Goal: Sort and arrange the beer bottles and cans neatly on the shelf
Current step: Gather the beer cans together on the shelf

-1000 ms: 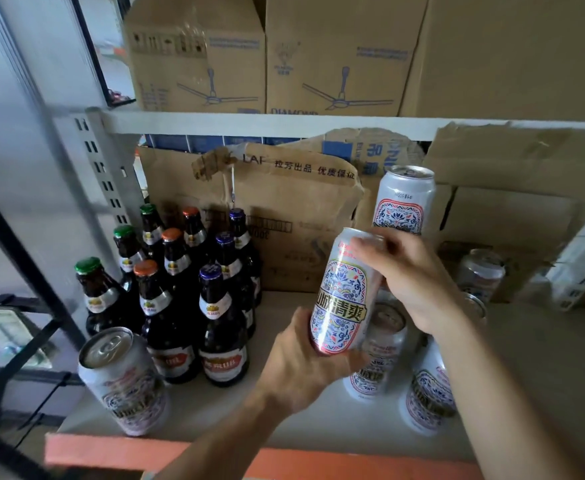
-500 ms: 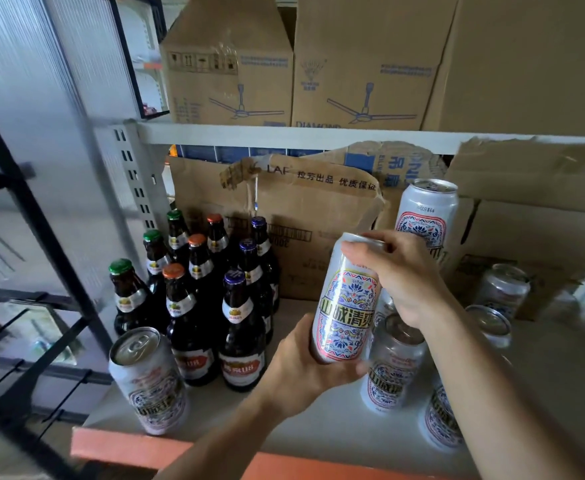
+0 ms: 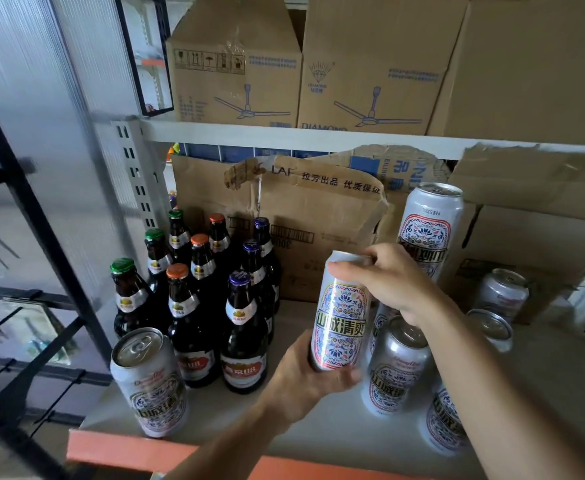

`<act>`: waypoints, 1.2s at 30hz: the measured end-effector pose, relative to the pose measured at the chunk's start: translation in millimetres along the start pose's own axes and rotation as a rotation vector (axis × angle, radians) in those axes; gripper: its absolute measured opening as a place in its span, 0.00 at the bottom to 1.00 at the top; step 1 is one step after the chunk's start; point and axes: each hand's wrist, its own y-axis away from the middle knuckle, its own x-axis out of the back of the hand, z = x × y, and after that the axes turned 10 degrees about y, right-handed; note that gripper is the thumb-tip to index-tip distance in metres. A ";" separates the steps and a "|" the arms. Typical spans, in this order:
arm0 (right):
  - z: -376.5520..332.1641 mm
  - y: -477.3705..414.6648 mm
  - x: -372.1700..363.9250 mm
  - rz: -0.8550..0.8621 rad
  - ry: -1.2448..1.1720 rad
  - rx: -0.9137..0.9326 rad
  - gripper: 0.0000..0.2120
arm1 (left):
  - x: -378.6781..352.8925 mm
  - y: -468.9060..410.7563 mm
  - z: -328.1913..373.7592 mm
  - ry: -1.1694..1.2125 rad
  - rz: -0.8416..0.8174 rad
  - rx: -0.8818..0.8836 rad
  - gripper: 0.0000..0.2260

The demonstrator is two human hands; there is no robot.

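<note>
Between both hands I hold a tall white beer can (image 3: 340, 320) with a red and blue pattern, upright above the shelf (image 3: 319, 420). My left hand (image 3: 305, 372) grips its base from below and my right hand (image 3: 391, 278) curls over its top rim. Several dark beer bottles (image 3: 201, 296) with green, orange and blue caps stand in rows at the left. One can (image 3: 150, 382) stands in front of them. More cans (image 3: 396, 365) cluster at the right under my right arm, and a raised can (image 3: 429, 226) stands behind them.
Torn cardboard boxes (image 3: 312, 216) line the back of the shelf. Fan boxes (image 3: 370, 64) fill the shelf above. The shelf has an orange front edge (image 3: 111, 448). A black metal rack (image 3: 24, 237) stands to the left. Two more cans (image 3: 502, 292) sit at the far right.
The held can has shifted slightly right and lower relative to the bottles, still gripped by both hands. My view has moved closer and leftward.
</note>
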 end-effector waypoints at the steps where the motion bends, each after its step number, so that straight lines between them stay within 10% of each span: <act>1: 0.1 -2.7 -2.1 -0.006 0.006 0.000 0.17 | 0.8 -0.7 -2.1 -0.027 0.030 0.018 0.24; 6: 2.9 -17.5 -15.8 0.035 0.226 -0.027 0.27 | 6.7 -4.5 -20.3 -0.131 0.253 0.160 0.16; 15: -6.6 -34.2 -23.1 0.003 0.436 0.007 0.23 | 7.7 -18.0 -30.5 0.414 0.242 0.338 0.07; 36: 10.3 -71.3 -42.0 -0.056 0.503 -0.164 0.23 | 10.5 -55.4 -57.2 0.551 0.410 0.394 0.21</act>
